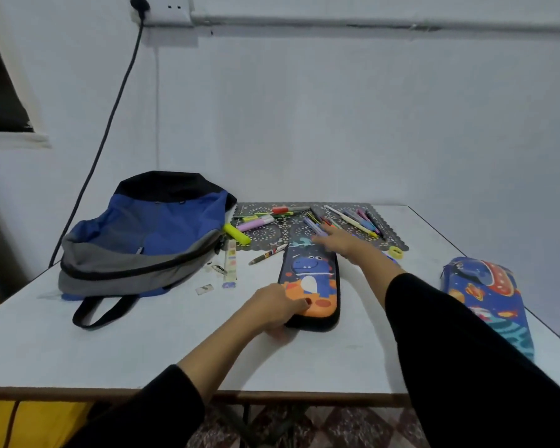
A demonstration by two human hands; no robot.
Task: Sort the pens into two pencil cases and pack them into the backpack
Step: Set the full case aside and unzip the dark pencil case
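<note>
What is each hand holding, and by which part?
The left hand grips the dinosaur pencil case at its near left corner, thumb on top. The right hand reaches flat over its far end, gripping nothing.

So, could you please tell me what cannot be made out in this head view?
Head view, all:
Right hand: blur hides whether it pinches anything.
Backpack: its own fabric hides the inside.
Rocket pencil case: right sleeve covers its near side.
Dinosaur pencil case: left hand covers its near corner.
</note>
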